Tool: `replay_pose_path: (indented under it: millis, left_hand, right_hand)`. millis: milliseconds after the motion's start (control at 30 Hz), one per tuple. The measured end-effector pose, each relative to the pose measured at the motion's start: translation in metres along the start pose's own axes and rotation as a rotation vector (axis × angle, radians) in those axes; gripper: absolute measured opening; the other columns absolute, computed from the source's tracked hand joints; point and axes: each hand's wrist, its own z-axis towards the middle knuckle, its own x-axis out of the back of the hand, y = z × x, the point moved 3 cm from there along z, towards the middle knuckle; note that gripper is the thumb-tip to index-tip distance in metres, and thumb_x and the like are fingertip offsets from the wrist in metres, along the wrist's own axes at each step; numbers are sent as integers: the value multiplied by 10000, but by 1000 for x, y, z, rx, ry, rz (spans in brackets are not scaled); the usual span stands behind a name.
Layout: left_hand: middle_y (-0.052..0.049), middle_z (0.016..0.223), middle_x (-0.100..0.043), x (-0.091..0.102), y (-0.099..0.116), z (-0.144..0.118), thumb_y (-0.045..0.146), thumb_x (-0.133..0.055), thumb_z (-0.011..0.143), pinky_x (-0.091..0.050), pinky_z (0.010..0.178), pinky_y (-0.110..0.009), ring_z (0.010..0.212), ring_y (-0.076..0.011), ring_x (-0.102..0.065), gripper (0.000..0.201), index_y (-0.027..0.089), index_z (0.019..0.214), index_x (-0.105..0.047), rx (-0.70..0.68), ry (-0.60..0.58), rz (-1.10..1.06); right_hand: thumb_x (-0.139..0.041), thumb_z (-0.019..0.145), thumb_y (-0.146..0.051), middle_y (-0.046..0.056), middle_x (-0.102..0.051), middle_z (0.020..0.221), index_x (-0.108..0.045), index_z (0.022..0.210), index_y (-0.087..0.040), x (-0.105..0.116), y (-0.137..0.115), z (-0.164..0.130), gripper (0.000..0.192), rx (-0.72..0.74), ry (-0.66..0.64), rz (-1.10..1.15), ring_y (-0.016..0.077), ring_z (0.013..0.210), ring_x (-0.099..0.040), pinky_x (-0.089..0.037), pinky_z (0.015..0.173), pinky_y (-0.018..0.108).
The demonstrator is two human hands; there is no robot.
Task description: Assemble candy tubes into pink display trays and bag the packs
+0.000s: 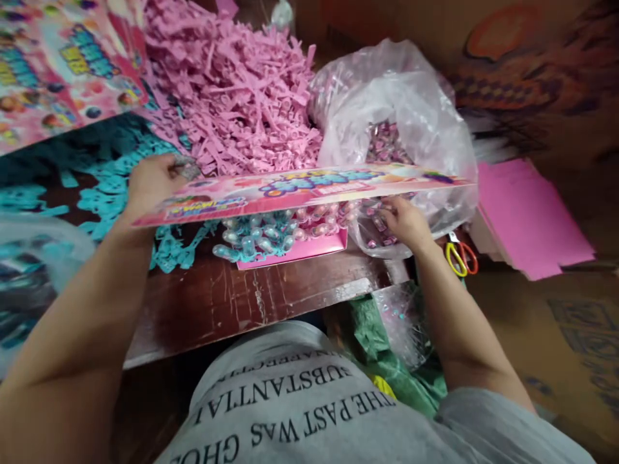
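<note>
A printed pink card (pixel 309 190) stands above a pink box (pixel 309 248). Rows of clear-capped pieces, blue at left and pink at right, fill that box. My left hand (pixel 153 182) is behind the card's left end, among the strips, its fingers curled; a greyish patch shows at the fingertips, and what they grip is unclear. At the mouth of a clear plastic bag (pixel 406 90), my right hand (pixel 407 222) has its fingers bent together over small pink pieces (pixel 380 222). Whatever is in its fingertips is too small to name.
Pink strips (pixel 236 96) are heaped behind the card, with turquoise strips (pixel 116 183) to their left. Printed sheet (pixel 72 58) stands at upper left. Another plastic bag (pixel 39 258) sits near my left forearm. Scissors (pixel 459 258) and pink cardboard (pixel 536 216) lie at right.
</note>
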Motion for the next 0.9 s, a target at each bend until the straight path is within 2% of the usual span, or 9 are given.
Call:
replay_pose_path:
  millis: [67,133,267,367,433,567,667,767,900]
  left_hand:
    - [-24,1057,-834,28,14,-24,760,-515,904,-518,911,-460,1192,-244,-746,677,174,1156,-741,173,135,49]
    - [-26,1215,-790,48,28,-47,716,-506,962,-520,944,-484,1203,-212,-725,612,183,1193,-699,228,303,44]
    - [19,1036,-704,59,31,-89,547,-458,1062,-579,899,-427,997,-137,-729,355,215,1167,-524,285,478,-58]
    - [9,1040,-644,48,37,-130,357,-522,1083,-531,1017,-386,1010,-97,-630,180,187,1133,-488,441,415,177]
    - [-45,1168,-652,33,60,-164,276,-558,1067,-460,1126,-393,1144,-127,-574,123,176,1136,-535,480,406,315]
    - [-167,1451,-615,-9,122,-234,405,-520,1077,-427,1186,-503,1398,-295,-539,336,199,1335,-584,474,349,424]
    - [-260,1553,-525,-14,134,-276,492,-577,1034,-414,1197,-589,1453,-397,-500,532,148,1440,-555,613,349,519]
    - [-273,1471,-599,15,117,-290,390,-602,993,-456,1172,-560,1380,-387,-569,547,106,1460,-575,569,179,483]
    - [-51,1541,-653,51,89,-283,80,-477,914,-440,1188,-494,1434,-278,-577,592,340,1401,-693,186,-416,327]
  right_hand:
    - [-605,936,-422,177,-782,1085,-692,1200,-166,3,1,-5,378,-2,89,58,292,893,-714,-571,826,427]
    - [-633,917,-496,171,-772,1023,-681,1170,-197,2,0,-10,395,-11,189,123,270,798,-690,-542,758,398]
    - [-641,903,-574,197,-746,1028,-656,1181,-223,-11,-15,-23,448,9,325,197,271,752,-671,-500,679,399]
    - [-630,879,-555,209,-747,1034,-666,1156,-230,-18,-34,-40,428,18,403,204,298,768,-694,-510,670,422]
    - [-609,872,-542,226,-749,1045,-677,1150,-223,-16,-46,-57,429,31,455,197,340,831,-720,-539,699,458]
    - [-610,865,-565,225,-746,1009,-705,1175,-228,-6,-60,-101,468,18,532,192,396,830,-751,-594,736,547]
    - [-661,831,-589,210,-770,959,-745,1129,-278,-2,-65,-131,439,-22,531,174,442,841,-778,-625,773,592]
    - [-699,836,-569,191,-797,974,-767,1115,-302,2,-78,-146,393,7,487,172,459,877,-792,-653,791,599]
    - [-761,904,-360,124,-827,1025,-724,1250,-332,6,-123,-141,348,345,401,228,382,873,-807,-670,799,527]
